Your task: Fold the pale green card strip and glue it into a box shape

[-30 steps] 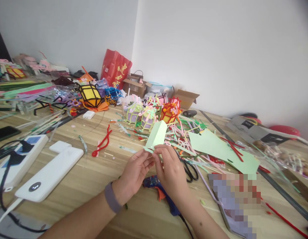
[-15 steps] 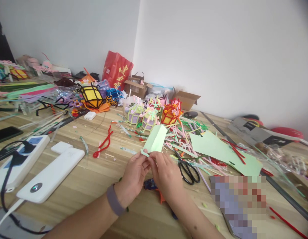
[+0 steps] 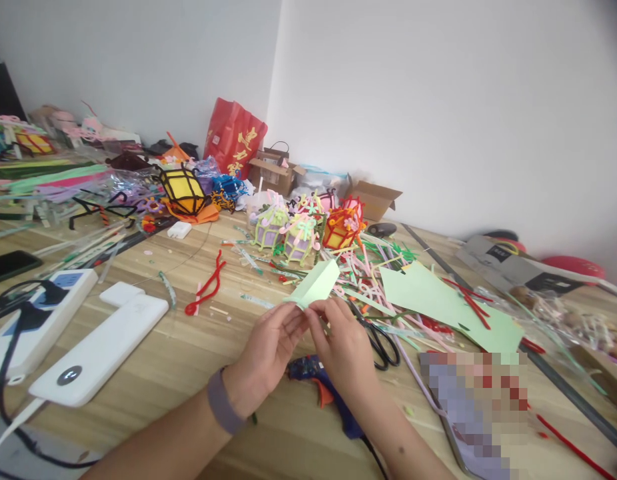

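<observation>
A folded piece of pale green paper (image 3: 316, 283) is held at its near edge by both hands, over the middle of the table. My left hand (image 3: 268, 347) pinches that edge from the left, its fingertips against the paper. Close beside it, my right hand (image 3: 346, 343) pinches the same edge from the right. The fingertips nearly meet and hide part of the edge. A dark blue glue gun with an orange trigger (image 3: 333, 393) lies on the table, partly covered by my right hand. Black-handled scissors (image 3: 383, 343) rest just right of that hand.
Small pipe-cleaner lanterns (image 3: 298, 237) stand behind the hands. A larger pale green sheet (image 3: 443, 303) lies on the right, with a phone (image 3: 468, 427) in front. A white power bank (image 3: 101, 350) and power strip (image 3: 43, 320) sit left. Red pipe cleaner (image 3: 208, 287) lies nearby.
The green paper has tilted lower and its far end has swung slightly right. My hands have shifted slightly, and more of the glue gun shows beneath them.
</observation>
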`<action>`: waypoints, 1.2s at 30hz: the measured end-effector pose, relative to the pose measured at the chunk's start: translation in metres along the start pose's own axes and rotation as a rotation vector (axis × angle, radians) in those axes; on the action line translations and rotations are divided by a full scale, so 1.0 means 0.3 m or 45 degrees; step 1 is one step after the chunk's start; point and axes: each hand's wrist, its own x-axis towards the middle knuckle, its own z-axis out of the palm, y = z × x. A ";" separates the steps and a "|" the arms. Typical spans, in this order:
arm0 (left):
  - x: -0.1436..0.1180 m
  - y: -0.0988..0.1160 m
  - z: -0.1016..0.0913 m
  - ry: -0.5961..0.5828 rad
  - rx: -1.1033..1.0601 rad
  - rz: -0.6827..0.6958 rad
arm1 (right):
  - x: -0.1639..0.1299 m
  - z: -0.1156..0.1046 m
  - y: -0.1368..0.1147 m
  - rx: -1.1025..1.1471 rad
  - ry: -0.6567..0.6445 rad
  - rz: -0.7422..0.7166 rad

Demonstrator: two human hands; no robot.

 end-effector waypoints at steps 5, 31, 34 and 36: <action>-0.005 0.022 0.025 0.097 -0.082 -0.122 | -0.001 -0.001 0.002 0.027 -0.007 0.011; 0.006 0.092 0.023 0.196 0.043 -0.167 | -0.101 -0.303 0.346 -0.179 0.190 0.433; 0.004 0.102 0.027 0.194 0.065 -0.150 | -0.218 -0.387 0.520 -0.206 0.235 0.755; 0.003 0.105 0.029 0.186 0.078 -0.141 | -0.298 -0.401 0.596 -0.200 0.173 0.807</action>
